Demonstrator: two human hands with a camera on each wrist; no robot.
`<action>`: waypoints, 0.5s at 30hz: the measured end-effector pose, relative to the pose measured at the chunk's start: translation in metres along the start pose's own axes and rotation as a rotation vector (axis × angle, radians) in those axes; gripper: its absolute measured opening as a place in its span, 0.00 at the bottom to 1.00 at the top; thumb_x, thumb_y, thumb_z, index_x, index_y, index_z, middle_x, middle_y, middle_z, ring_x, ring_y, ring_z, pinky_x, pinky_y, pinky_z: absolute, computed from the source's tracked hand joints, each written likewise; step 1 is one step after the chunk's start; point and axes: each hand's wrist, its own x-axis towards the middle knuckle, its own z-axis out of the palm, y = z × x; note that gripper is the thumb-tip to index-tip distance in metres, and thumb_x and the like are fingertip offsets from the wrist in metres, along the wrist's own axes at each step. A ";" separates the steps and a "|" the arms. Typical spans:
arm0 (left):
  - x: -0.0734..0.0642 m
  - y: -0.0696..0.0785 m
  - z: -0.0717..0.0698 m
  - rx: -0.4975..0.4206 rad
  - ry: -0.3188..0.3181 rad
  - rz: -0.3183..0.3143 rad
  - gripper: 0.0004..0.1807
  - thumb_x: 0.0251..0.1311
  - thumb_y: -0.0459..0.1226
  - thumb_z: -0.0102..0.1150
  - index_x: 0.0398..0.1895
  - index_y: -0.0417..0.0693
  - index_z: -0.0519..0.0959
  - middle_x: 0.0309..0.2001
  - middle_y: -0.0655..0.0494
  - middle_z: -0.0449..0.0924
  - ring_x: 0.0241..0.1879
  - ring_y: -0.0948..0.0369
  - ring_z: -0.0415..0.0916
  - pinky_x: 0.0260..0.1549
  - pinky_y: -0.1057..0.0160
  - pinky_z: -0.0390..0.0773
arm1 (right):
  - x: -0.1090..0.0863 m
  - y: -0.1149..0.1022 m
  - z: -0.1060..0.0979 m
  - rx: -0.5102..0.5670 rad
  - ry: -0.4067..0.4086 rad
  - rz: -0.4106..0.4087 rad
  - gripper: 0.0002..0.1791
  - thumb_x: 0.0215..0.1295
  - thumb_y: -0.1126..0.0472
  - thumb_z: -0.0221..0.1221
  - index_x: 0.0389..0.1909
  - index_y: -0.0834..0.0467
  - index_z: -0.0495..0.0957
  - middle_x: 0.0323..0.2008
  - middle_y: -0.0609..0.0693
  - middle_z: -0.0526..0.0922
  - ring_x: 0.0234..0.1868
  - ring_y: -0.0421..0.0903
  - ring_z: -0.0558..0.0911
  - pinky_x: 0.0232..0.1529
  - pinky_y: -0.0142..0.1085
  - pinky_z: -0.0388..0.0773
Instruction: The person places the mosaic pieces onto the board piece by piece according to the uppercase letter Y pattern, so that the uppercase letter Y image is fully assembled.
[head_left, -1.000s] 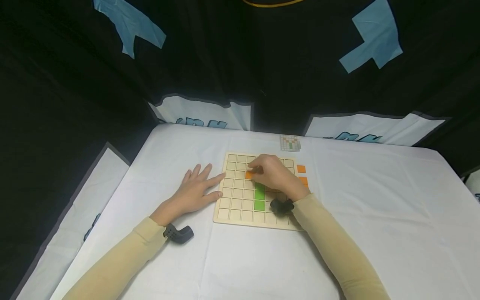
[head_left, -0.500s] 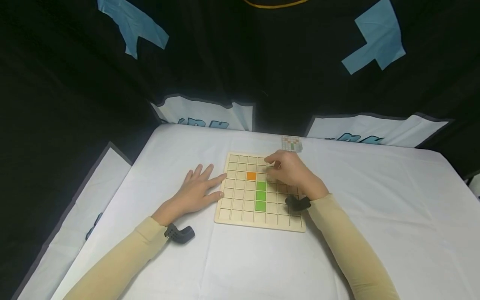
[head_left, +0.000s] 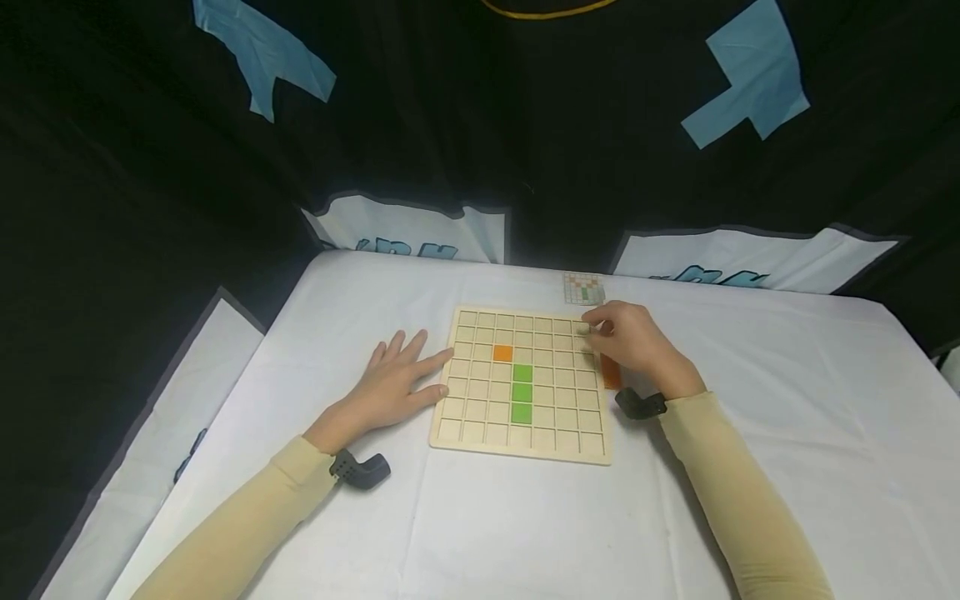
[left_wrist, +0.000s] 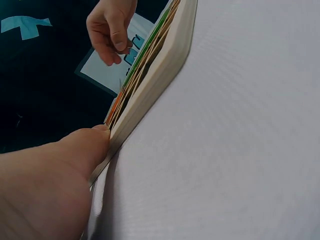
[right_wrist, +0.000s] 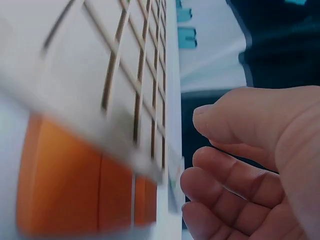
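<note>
A pale wooden grid board (head_left: 480,432) lies on the table. One orange tile (head_left: 503,353) is set in it, with a column of green tiles (head_left: 522,392) down and to the right. My left hand (head_left: 382,392) lies spread on the cloth, its thumb and index finger touching the board's left edge. Over the upper right corner of the board hovers my right hand (head_left: 633,340), loosely curled, nothing between thumb and fingers. Beneath it, along the board's right edge, are orange tiles (right_wrist: 65,180), partly hidden by the hand in the head view.
A small card (head_left: 583,288) printed with a coloured grid lies behind the board. White cloth (head_left: 517,525) covers the table. Dark curtains (head_left: 465,108) hang at the back and left.
My right hand has moved right, from the orange tile in the grid to the board's right edge, leaving that tile in its square. My left hand has stayed put.
</note>
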 end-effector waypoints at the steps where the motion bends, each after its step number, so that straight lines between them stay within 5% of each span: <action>1: 0.000 0.000 0.000 -0.002 -0.001 0.001 0.34 0.71 0.55 0.54 0.78 0.59 0.64 0.81 0.35 0.48 0.80 0.30 0.37 0.74 0.26 0.40 | 0.000 0.003 -0.002 -0.002 0.004 0.014 0.21 0.64 0.65 0.61 0.58 0.65 0.82 0.53 0.62 0.84 0.45 0.55 0.82 0.44 0.43 0.81; 15: 0.000 0.001 -0.001 -0.002 0.000 0.003 0.34 0.71 0.55 0.54 0.78 0.59 0.65 0.81 0.35 0.48 0.79 0.29 0.38 0.74 0.26 0.40 | -0.001 0.020 -0.005 -0.036 -0.010 0.096 0.22 0.63 0.64 0.63 0.58 0.67 0.81 0.56 0.65 0.82 0.46 0.56 0.81 0.46 0.44 0.80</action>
